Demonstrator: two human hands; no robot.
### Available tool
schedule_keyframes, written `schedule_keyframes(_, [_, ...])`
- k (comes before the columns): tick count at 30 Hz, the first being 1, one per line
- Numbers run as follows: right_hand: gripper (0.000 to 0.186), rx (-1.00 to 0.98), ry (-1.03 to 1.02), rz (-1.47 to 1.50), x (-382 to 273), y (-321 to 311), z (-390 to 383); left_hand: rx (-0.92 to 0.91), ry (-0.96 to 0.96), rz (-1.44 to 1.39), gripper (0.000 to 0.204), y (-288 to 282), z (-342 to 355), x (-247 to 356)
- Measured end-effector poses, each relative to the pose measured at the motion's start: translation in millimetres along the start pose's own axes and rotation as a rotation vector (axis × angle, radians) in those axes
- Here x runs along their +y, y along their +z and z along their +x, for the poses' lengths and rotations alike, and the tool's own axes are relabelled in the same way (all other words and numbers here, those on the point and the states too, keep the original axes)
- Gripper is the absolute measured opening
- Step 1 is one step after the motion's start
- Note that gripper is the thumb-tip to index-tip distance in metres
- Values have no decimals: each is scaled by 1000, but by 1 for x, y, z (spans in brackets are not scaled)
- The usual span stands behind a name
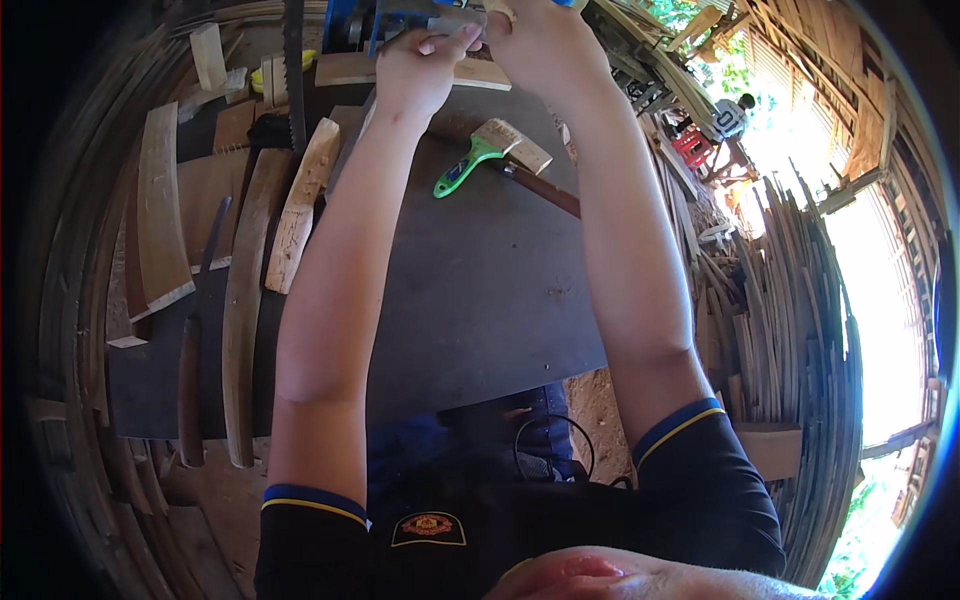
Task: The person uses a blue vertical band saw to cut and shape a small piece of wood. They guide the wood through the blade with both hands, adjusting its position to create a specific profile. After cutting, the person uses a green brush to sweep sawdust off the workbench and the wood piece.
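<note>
Left hand (415,75) and right hand (520,42) come close together near a blue device (343,30) at the far side of the counter (480,290); whether either grasps anything cannot be told. 1 green-handled paintbrush (484,149) lies closer in, apparently parked within easy reach.

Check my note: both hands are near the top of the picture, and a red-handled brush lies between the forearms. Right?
Not quite: the head view shows that the brush has a green handle, not a red one. The rest stands.

Woodworking workshop: stacked timber (800,340), toothed saw blade (295,75), cut boards (163,210) on bench (480,300).
</note>
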State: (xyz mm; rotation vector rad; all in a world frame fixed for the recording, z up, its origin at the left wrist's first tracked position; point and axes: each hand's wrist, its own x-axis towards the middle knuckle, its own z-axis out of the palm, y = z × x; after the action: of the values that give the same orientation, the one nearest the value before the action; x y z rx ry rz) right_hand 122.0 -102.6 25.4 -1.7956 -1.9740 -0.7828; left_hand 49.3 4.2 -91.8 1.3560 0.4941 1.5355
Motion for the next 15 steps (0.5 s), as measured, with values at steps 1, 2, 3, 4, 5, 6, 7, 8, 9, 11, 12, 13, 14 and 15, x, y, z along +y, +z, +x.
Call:
schedule_keyframes(1, [50, -1, 56, 14, 0, 4, -2, 9, 7, -7, 35, -4, -1, 2])
schedule_keyframes(2, [41, -8, 116, 19, 3, 11, -12, -17, -37, -10, 36, -4, 0, 3])
schedule_keyframes(3, [34, -14, 174, 25, 7, 15, -21, -30, -7, -13, 36, -2, -1, 1])
schedule_keyframes(4, [41, -29, 159, 39, 1, 8, -33, -31, 29, -14, 37, -4, 1, -5])
schedule_keyframes(5, [49, -43, 148, 51, -5, -2, -52, -35, 64, -16, 37, -4, 4, -8])
schedule_keyframes(6, [49, -70, 168, 13, -15, -12, -76, -51, 4, -8, 38, -3, 1, -6])
schedule_keyframes(7, [49, -96, 187, -22, -23, -19, -95, -37, -3, 12, 37, -2, 0, -4])
schedule_keyframes(8, [49, -101, 211, 2, -27, -22, -105, -25, -12, 34, 37, 0, -1, -5])
schedule_keyframes(9, [48, -107, 236, 25, -29, -24, -112, -14, -20, 55, 36, 0, -1, -5])
schedule_keyframes(11, [48, -77, 241, 48, -24, -24, -114, -44, -21, -6, 35, 6, -4, -3])
schedule_keyframes(12, [48, -39, 208, 51, -15, -16, -101, -56, -5, -41, 34, 9, -6, -1])
schedule_keyframes(13, [48, 0, 173, 67, -8, -8, -87, -64, 10, -64, 34, 7, -8, 2])
schedule_keyframes(14, [48, 15, 167, 43, -4, 0, -74, -77, -30, -27, 31, 1, -2, -1])
schedule_keyframes(15, [48, 33, 155, 23, -2, 9, -56, -74, -40, -21, 31, -3, -3, -4])
